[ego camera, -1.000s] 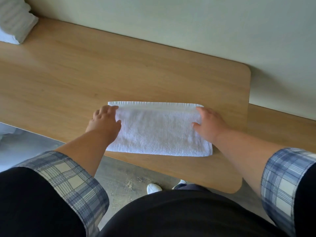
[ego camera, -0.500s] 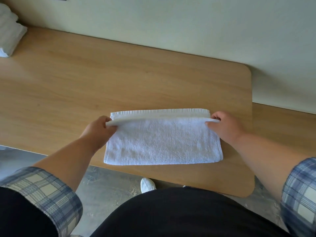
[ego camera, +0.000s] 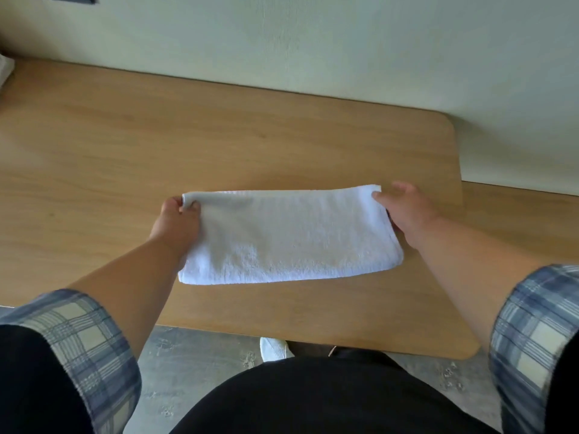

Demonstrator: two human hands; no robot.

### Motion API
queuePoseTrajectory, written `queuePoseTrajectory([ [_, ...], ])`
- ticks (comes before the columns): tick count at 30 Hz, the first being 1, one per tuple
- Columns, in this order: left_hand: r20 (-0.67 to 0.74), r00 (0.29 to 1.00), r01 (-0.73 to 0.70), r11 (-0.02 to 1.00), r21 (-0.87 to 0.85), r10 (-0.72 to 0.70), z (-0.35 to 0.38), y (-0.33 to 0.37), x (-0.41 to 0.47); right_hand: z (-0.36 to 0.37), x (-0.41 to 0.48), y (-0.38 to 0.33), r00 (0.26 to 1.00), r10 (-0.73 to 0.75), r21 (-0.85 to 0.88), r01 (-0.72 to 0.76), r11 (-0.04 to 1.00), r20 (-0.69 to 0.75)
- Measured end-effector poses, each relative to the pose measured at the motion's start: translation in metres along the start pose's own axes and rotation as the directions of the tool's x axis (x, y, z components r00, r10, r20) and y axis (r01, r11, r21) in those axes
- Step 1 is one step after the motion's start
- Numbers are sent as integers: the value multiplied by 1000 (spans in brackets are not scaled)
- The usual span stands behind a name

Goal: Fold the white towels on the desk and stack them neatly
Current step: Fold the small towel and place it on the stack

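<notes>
**Operator:** Report finger state.

**Inspector:** Left hand: thumb and fingers pinch the far-left corner of the towel. Right hand: the thumb pins the far-right corner against fingers hidden behind the cloth.

**Operator:** Towel location?

**Inspector:** It is on the desk, close to the front edge and directly before the person. The far edge is raised off the wood and the near edge rests flat.

**Operator:** Governing relation?

**Inspector:** The long axis runs left to right, from hand to hand, parallel to the desk's front edge. Each hand holds one end, and neither is nearer. The towel body lies toward the person from the fingertips. The far edge probably comes toward the near edge next, so both corners should travel together.
</notes>
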State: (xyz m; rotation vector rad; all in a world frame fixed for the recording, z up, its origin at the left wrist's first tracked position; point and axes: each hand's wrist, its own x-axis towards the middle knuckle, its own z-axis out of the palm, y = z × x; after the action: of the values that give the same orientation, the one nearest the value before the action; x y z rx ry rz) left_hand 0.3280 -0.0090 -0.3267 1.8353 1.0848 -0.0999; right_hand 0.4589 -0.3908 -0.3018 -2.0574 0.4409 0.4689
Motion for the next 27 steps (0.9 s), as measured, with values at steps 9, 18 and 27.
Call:
queuePoseTrajectory([
  [9,202,977,104,977,-185,-66,-1,-12,1,8,2,25,997,36,-228,-50,972,-64],
  [18,155,985,-77,997,-14,78,-4,-7,7,17,-2,26,998,-42,-448,15,894,-50],
  [27,478,862,325,909,-259,-172,-12,3,7,23,-14,21,993,6,-445,-57,894,-115],
])
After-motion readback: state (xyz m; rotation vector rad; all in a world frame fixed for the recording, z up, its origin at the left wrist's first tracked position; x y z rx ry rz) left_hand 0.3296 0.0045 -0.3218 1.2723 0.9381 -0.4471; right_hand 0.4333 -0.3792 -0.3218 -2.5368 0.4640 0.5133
